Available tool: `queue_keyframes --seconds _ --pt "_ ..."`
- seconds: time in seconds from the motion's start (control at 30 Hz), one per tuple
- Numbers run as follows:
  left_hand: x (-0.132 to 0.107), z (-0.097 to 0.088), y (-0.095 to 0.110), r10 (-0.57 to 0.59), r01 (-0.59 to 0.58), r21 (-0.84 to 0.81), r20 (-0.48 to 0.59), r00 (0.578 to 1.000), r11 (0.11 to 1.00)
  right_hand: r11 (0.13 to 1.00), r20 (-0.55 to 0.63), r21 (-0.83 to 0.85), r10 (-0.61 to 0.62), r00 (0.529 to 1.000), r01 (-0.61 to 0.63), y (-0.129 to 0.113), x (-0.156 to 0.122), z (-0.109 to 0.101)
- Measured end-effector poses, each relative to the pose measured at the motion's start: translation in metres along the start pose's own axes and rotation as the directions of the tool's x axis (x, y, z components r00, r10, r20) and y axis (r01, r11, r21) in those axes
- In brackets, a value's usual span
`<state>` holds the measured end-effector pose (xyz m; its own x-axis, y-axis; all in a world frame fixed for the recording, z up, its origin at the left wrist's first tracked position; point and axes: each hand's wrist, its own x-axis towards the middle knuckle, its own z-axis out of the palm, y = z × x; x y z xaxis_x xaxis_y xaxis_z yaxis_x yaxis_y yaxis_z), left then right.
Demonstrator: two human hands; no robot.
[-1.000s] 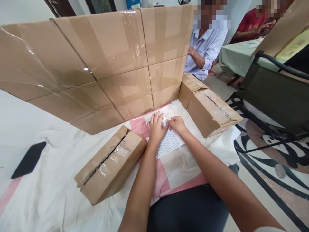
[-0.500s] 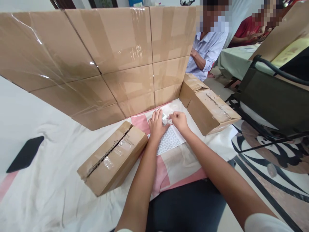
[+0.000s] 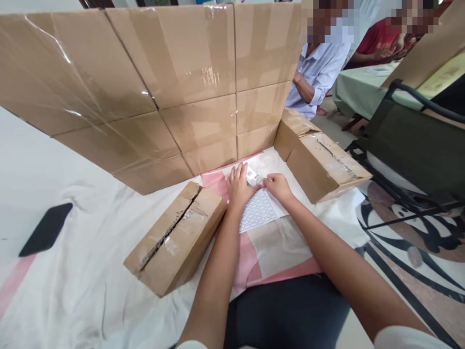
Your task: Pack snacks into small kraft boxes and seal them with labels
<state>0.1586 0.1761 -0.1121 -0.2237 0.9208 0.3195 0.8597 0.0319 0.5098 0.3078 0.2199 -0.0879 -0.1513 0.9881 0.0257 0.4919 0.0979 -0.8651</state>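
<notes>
A white sheet of small blue-edged labels [image 3: 260, 211] lies on the white and pink cloth [image 3: 90, 271] in front of me. My left hand [image 3: 239, 186] rests on its upper left part, fingers stretched out and flat. My right hand [image 3: 276, 186] is beside it, fingers curled in a pinch at the sheet's top edge. Between the two hands sits a small clear and white thing [image 3: 253, 175]; whether my right fingers hold it I cannot make out.
A cardboard box [image 3: 177, 237] lies left of the sheet, another [image 3: 325, 165] to the right. A taped cardboard wall [image 3: 156, 82] stands behind. A black phone [image 3: 45, 235] lies far left. Two other people sit beyond at a table [image 3: 358, 87]. A dark folding chair [image 3: 414, 140] stands right.
Both hands stay at the top of the label sheet. The view has shifted a little, so everything sits slightly further right. My right hand has dropped a touch towards the sheet.
</notes>
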Motion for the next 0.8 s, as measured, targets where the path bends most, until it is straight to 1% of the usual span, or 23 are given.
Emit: queue_keyframes --seconds 0.1,0.2,0.27,0.33,0.43,0.5,0.57,0.63,0.7,0.73,0.8 --pt "-0.001 0.0 0.001 -0.01 0.01 0.002 0.016 1.0 1.0 0.972 0.001 0.234 -0.022 1.0 0.021 -0.013 0.006 0.001" --pt "-0.002 0.001 0.0 -0.016 0.016 0.001 0.023 1.0 1.0 0.888 0.05 0.458 -0.078 0.996 0.047 -0.028 0.004 0.003" --pt "-0.002 0.004 -0.002 -0.008 0.008 -0.009 0.016 1.0 1.0 0.826 0.098 0.563 -0.106 0.99 0.032 -0.037 0.0 0.002" --pt "-0.002 0.007 -0.003 0.006 -0.006 -0.028 0.001 1.0 1.0 0.779 0.163 0.627 -0.128 0.978 -0.002 -0.045 -0.005 0.0" --pt "-0.001 0.01 -0.004 0.038 -0.041 -0.082 -0.046 0.998 0.996 0.744 0.243 0.666 -0.16 0.957 -0.045 -0.054 -0.01 -0.003" --pt "-0.002 0.008 -0.003 0.06 -0.084 -0.179 -0.139 0.988 0.98 0.732 0.245 0.681 -0.205 0.947 -0.018 -0.059 -0.013 -0.005" --pt "-0.003 0.004 0.0 0.044 -0.144 -0.35 -0.277 0.96 0.926 0.731 0.203 0.679 -0.272 0.941 0.065 -0.065 -0.016 -0.007" --pt "-0.006 -0.002 0.004 -0.031 -0.189 -0.537 -0.374 0.927 0.822 0.751 0.141 0.637 -0.337 0.931 0.175 -0.069 -0.018 -0.009" --pt "-0.01 -0.008 0.007 -0.105 -0.199 -0.647 -0.4 0.91 0.736 0.779 0.089 0.565 -0.387 0.918 0.274 -0.073 -0.021 -0.012" --pt "-0.012 -0.01 0.009 -0.123 -0.2 -0.672 -0.401 0.908 0.713 0.792 0.075 0.526 -0.408 0.91 0.311 -0.074 -0.022 -0.013" --pt "-0.014 -0.013 0.012 -0.12 -0.211 -0.685 -0.401 0.908 0.697 0.803 0.063 0.468 -0.448 0.892 0.37 -0.073 -0.023 -0.013"
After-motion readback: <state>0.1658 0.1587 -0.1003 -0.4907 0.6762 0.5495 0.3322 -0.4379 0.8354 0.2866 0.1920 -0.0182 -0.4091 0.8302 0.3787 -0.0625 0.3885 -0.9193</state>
